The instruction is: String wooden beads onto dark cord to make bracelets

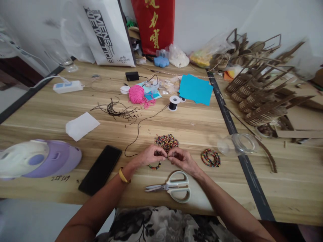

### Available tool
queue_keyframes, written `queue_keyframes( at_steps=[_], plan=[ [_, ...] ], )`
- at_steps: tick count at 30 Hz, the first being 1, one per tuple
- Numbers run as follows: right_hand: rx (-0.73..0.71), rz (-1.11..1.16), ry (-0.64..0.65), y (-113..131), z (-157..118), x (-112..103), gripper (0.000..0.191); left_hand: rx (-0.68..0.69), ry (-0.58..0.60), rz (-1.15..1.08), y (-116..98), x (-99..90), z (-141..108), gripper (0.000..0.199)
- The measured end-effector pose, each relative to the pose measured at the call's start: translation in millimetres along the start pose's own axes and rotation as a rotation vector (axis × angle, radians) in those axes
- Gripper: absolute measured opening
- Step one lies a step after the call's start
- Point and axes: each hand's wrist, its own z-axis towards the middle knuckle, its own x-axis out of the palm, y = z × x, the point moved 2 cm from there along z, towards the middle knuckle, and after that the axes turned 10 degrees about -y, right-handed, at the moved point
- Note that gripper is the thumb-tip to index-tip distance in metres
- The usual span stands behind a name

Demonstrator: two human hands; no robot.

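My left hand (152,155) and my right hand (182,159) meet fingertip to fingertip just in front of a pile of multicoloured beads (167,141). Each hand is pinched closed; what lies between the fingertips is too small to make out. Beaded string (154,166) curves below my left hand. A thin black cord (138,129) runs from near that hand up to a black spool (173,103). Scissors (168,187) with pale handles lie below the hands, blades pointing left. Right of my right hand rest coiled bead strands (211,158).
A black phone (100,170) and a purple-white device (41,158) lie left. Farther back are white paper (82,126), black cord pieces (117,109), pink yarn (136,94) and blue sheets (196,89). Clear rings (243,144) and brown baskets (254,97) stand right.
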Motion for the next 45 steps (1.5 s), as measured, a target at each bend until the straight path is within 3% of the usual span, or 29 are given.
queue_keyframes(
  at_steps=[13, 24, 27, 34, 41, 45],
  plan=[
    [-0.057, -0.079, 0.036, -2, -1, 0, 0.022, -0.046, -0.023, -0.151, 6, 2.1, 0, 0.012],
    [-0.287, -0.211, -0.008, 10, -1, -2, 0.02, 0.001, -0.025, -0.126, -6, -0.7, -2, 0.022],
    [-0.292, -0.219, -0.032, 12, -2, -3, 0.02, 0.032, -0.023, -0.142, -8, -2.1, -2, 0.02],
    [-0.304, -0.209, -0.034, 12, -2, -2, 0.021, -0.067, 0.04, -0.188, -8, 0.5, -2, 0.016],
    [-0.317, -0.227, -0.015, 14, -2, -1, 0.02, -0.059, -0.004, -0.118, -5, 0.9, 0, 0.011],
    [-0.251, -0.237, -0.153, 17, -1, -12, 0.02, -0.05, -0.034, -0.062, -2, 0.8, 0, 0.011]
  ],
)
